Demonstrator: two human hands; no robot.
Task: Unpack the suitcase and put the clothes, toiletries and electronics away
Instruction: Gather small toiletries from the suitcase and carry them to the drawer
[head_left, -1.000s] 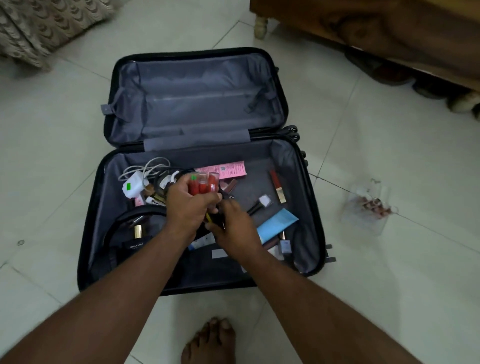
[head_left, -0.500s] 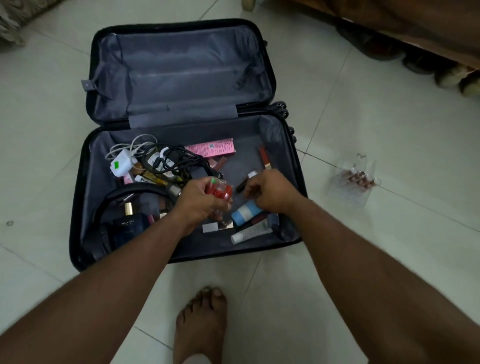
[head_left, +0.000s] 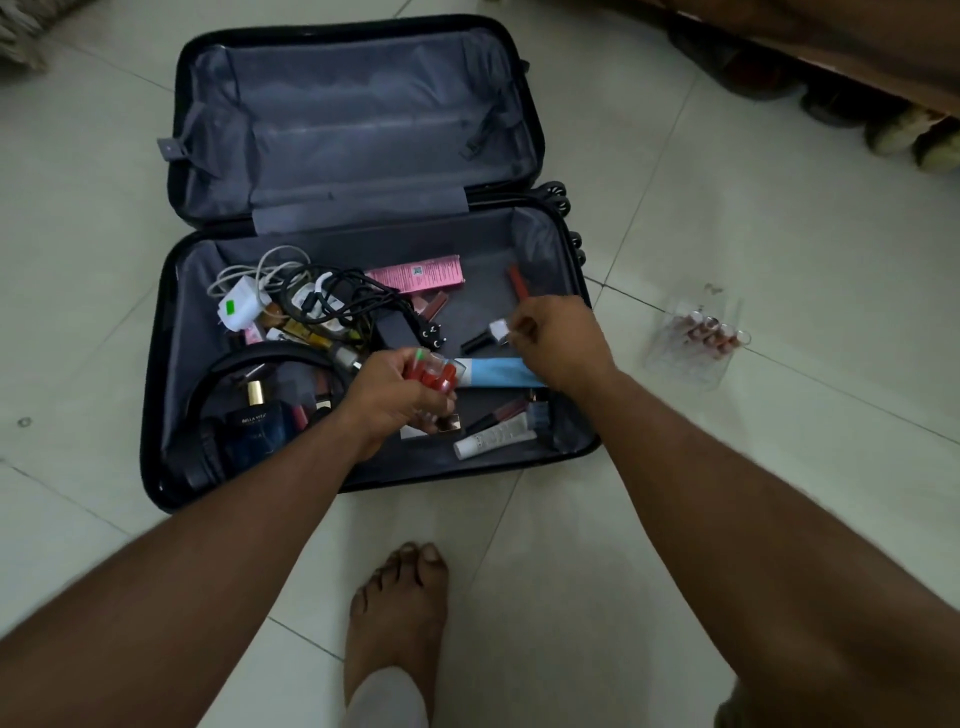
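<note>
An open black suitcase (head_left: 156, 364) lies on the tiled floor with its far half empty. In the near half lie a white charger (head_left: 239, 309), black cables (head_left: 337, 296), black headphones (head_left: 249, 364), a dark perfume bottle (head_left: 254, 431), a pink box (head_left: 415, 273), a red lipstick (head_left: 516, 278), a blue tube (head_left: 498, 371) and a white tube (head_left: 493, 441). My left hand (head_left: 389, 405) grips a clear holder of red cosmetics (head_left: 434, 371) over the middle. My right hand (head_left: 561, 343), fingers curled, meets the white cap of a small black bottle (head_left: 483, 338); whether it grips the bottle is unclear.
A clear organiser (head_left: 696, 338) with several brownish lipsticks stands on the floor right of the suitcase. Wooden furniture (head_left: 857, 41) with shoes (head_left: 883, 130) under it fills the far right. My bare foot (head_left: 400, 613) is just before the suitcase.
My right hand moved from the suitcase's near middle up and right, past the blue tube, to the white-capped bottle. My left hand, still holding the red cosmetics, dropped slightly toward the near side.
</note>
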